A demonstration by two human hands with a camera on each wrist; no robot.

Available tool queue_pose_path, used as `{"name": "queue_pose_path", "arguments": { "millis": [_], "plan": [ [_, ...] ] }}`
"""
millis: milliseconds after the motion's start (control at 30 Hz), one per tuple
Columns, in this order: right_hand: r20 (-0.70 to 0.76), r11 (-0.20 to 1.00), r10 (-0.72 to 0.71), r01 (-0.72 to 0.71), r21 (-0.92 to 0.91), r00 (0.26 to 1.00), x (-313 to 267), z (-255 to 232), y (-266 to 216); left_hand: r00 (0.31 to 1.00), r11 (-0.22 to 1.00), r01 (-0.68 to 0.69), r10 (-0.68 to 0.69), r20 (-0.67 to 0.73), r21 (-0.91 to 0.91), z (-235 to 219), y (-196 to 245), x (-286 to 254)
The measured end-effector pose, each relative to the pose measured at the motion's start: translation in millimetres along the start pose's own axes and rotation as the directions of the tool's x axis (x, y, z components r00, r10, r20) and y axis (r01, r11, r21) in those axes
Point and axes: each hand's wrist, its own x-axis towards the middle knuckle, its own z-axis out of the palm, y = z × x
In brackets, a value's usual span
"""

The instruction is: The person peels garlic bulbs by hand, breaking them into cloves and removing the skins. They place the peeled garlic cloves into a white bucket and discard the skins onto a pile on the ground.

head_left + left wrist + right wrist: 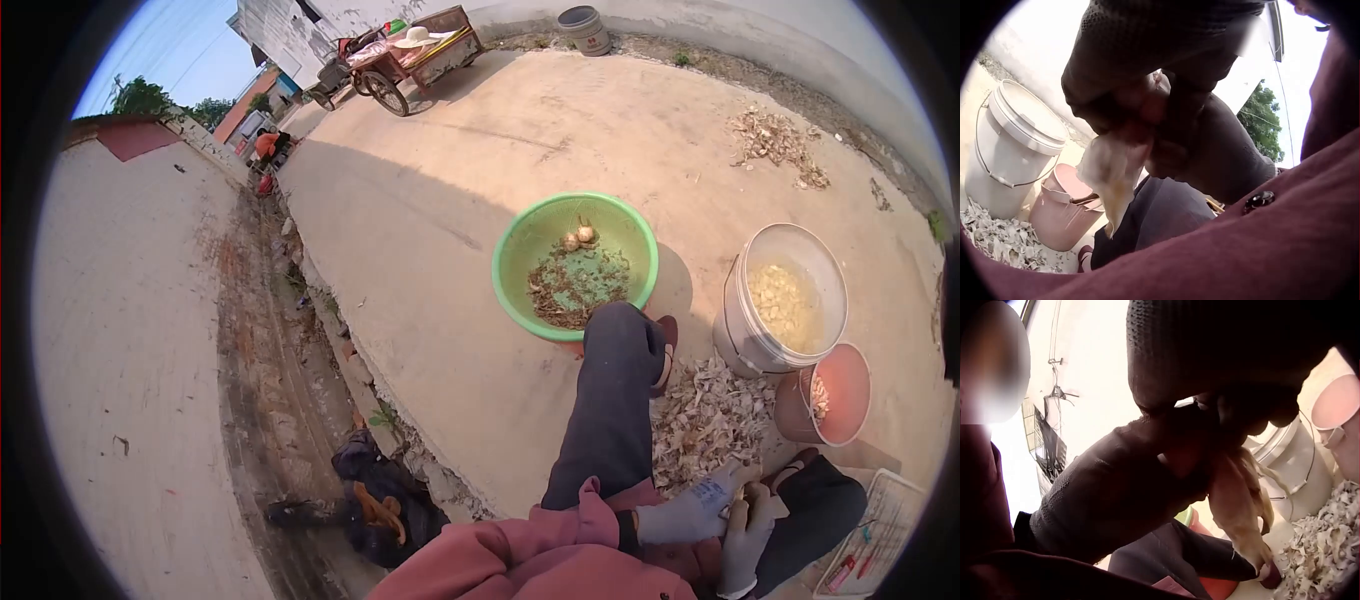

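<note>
Both hands wear light knitted gloves and meet low over the lap in the head view. My left hand (685, 508) and my right hand (745, 550) have curled fingers, gripping a garlic bulb (1147, 100) between them. Loose papery skin (1235, 506) hangs down from it past the fingers. Most of the bulb is hidden by the gloves, which look dark in both wrist views. Close by, a heap of garlic peelings (710, 410) lies on the ground beside the foot.
Two garlic bulbs (578, 237) and dirt lie in the green basin (648, 262). A white bucket (735, 330) contains pale cloves in liquid; a pink bucket (795, 420) holds more cloves. A tray (890, 495) with small red tools lies at right. A ditch (290, 380) runs along the left.
</note>
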Motion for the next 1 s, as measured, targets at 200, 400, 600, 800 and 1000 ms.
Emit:
{"name": "queue_pose_path", "arguments": {
  "millis": [200,400,600,800,1000],
  "plan": [
    [0.028,0.997,0.015,-0.017,0.079,1.000,-4,-17,-40,0.933,0.918,0.339,-0.300,0.197,-0.205,-33,31,25],
    [0.090,0.951,0.168,-0.185,0.246,0.982,-10,-19,-49,0.979,0.989,0.147,-0.145,0.147,-0.005,-37,39,31],
    [0.010,0.958,0.181,-0.179,0.223,0.983,-6,-7,-40,0.978,0.986,0.128,-0.142,0.151,0.104,-37,40,29],
    [-0.075,0.971,0.036,-0.017,0.238,0.997,-2,-3,-33,0.954,0.960,0.281,-0.279,0.109,0.002,-30,48,31],
    [-0.158,0.948,0.057,-0.004,0.319,0.986,-2,6,-35,0.960,0.969,0.243,-0.246,0.136,0.041,-25,50,38]
  ]
}}
